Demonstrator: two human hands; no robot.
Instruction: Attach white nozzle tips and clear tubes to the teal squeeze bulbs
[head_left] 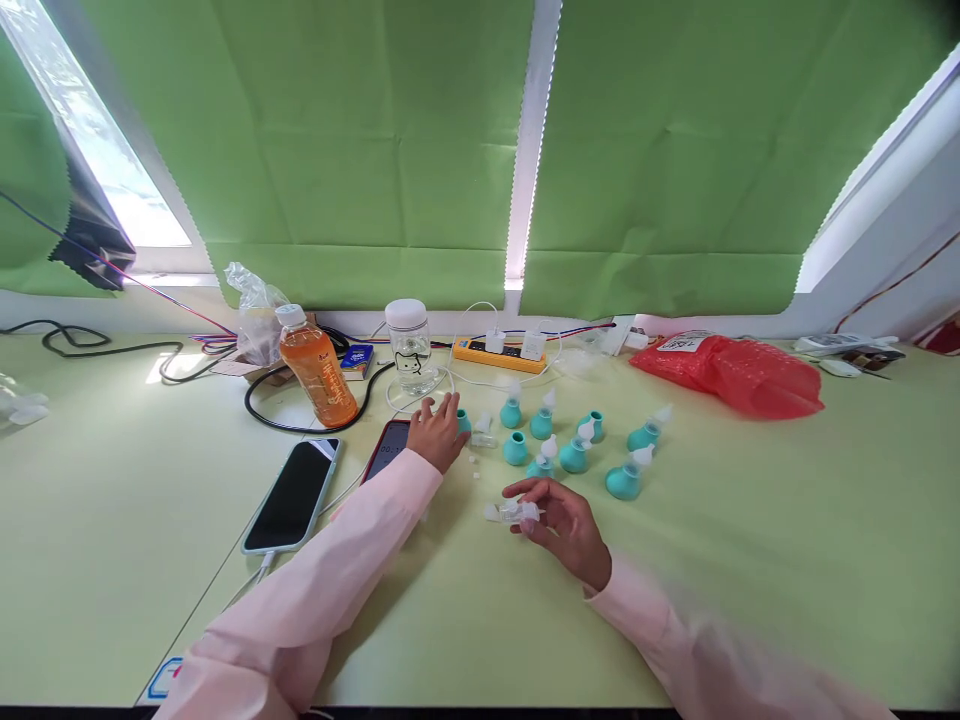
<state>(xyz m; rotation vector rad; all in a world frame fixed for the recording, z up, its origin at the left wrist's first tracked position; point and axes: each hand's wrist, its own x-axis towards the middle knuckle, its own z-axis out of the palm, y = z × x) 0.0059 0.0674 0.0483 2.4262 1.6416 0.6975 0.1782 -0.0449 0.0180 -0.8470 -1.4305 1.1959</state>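
Note:
My left hand [437,434] reaches over the edge of a phone with a lit timer screen [385,449], its fingers apart. Right beside its fingers is a teal rubber bulb [463,422], partly hidden; I cannot tell whether they touch. Between the fingertips of my right hand [562,522] is a clear plastic nozzle piece [514,512], held just above the table. Small clear plastic parts [484,438] lie beyond it. Several teal bulbs stand to the right, some with white tips, such as this one [624,481]; another bulb [515,449] has a bare open neck.
A dark-screened phone [291,497] lies at left on a cable. Behind it stand an orange drink bottle [318,368] and a clear jar with a white lid [409,350]. An orange power strip [501,355] and a red plastic bag [731,373] lie along the back.

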